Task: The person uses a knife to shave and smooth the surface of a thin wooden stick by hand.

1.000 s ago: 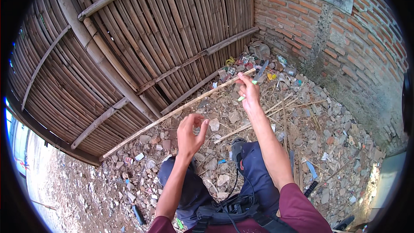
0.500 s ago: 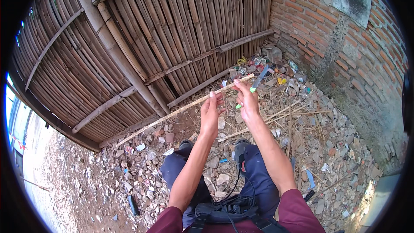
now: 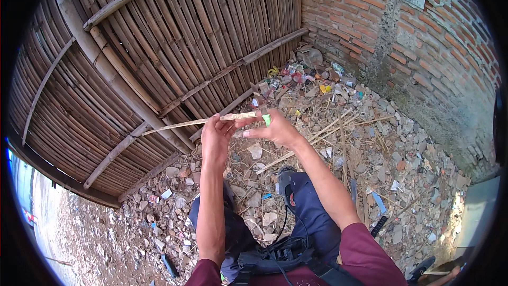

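Observation:
A long, pale bamboo strip (image 3: 185, 125) runs leftward from between my hands, narrowing with distance. My left hand (image 3: 214, 140) is closed on it near its right end. My right hand (image 3: 280, 128) grips a knife with a bright green handle (image 3: 266, 120), its thumb stretched toward my left hand. The knife's blade (image 3: 258, 99) points up and away, close beside the strip's right end. Whether blade and strip touch, I cannot tell.
Rubble and litter cover the ground (image 3: 254, 198) around my feet. More thin bamboo strips (image 3: 317, 137) lie ahead to the right. A bamboo slat wall (image 3: 211, 32) and a brick wall (image 3: 360, 26) meet at the far corner. A dark shoe (image 3: 422, 268) shows at lower right.
The strip has swung up on its left side and now looks shorter. My right hand has turned, bringing the knife left to the strip's end. The view has shifted rightward.

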Motion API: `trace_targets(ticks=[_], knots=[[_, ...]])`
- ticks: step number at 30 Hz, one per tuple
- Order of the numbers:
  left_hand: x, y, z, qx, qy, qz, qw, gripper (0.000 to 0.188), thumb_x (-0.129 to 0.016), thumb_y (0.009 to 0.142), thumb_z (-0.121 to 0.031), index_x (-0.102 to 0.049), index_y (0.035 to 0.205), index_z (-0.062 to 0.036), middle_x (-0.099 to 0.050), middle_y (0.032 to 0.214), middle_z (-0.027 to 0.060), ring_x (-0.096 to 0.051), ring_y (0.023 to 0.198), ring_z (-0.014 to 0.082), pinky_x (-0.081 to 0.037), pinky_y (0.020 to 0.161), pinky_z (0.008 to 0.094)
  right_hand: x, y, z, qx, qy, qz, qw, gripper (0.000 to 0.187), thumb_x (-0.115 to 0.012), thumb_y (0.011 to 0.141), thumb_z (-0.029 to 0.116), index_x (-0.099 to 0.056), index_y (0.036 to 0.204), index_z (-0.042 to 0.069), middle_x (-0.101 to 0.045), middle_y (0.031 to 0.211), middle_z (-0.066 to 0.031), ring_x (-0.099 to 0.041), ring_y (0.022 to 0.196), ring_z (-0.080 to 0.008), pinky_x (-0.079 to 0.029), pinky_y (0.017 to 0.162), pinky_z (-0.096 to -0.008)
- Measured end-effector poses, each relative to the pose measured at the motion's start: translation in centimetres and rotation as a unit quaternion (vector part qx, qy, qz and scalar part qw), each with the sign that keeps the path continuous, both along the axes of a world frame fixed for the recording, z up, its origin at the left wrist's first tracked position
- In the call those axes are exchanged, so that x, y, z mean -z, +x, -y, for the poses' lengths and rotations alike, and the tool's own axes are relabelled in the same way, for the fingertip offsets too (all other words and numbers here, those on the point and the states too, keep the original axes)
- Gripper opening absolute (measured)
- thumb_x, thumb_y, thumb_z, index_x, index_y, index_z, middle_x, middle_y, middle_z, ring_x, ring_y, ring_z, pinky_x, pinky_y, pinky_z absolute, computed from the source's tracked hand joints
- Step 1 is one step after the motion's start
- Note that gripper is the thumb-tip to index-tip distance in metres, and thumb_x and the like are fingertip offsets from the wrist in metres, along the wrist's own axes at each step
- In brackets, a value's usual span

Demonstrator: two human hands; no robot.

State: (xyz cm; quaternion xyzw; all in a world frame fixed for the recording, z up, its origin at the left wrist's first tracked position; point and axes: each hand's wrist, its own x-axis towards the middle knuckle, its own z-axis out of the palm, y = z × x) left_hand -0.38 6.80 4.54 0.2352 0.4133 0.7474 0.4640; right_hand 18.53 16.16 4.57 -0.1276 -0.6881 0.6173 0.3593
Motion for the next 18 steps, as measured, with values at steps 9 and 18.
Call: trace_targets(ticks=[9, 18], knots=[[-4.1, 5.8, 6.4, 0.093, -0.015, -0.044, 0.995, 0.024, -0.048, 0.112, -0.026, -0.056, 0.102, -0.0051, -0.062, 0.081, 0.0067, -0.075, 0.087, 0.028, -0.059, 0.093, 0.047, -0.1, 3.3, -2.5, 0.099, -0.046, 0.054, 0.993, 0.026, -0.062, 0.103, 0.013, -0.078, 0.121, 0.004, -0.081, 0.101, -0.0107, -0.072, 0.083, -0.0095, -0.056, 0.075, -0.027], [-3.5, 15.7, 11.5, 0.329, 0.016, -0.114, 0.937, 0.011, -0.046, 0.113, -0.017, -0.038, 0.117, -0.0103, -0.052, 0.09, 0.0038, -0.062, 0.076, 0.0174, -0.054, 0.075, 0.0361, 0.2, 2.5, -2.5, 0.02, -0.216, 0.043, 0.975, 0.047, -0.056, 0.108, 0.04, -0.07, 0.133, 0.003, -0.08, 0.103, -0.0156, -0.028, 0.045, 0.0008, -0.022, 0.042, -0.0179]])
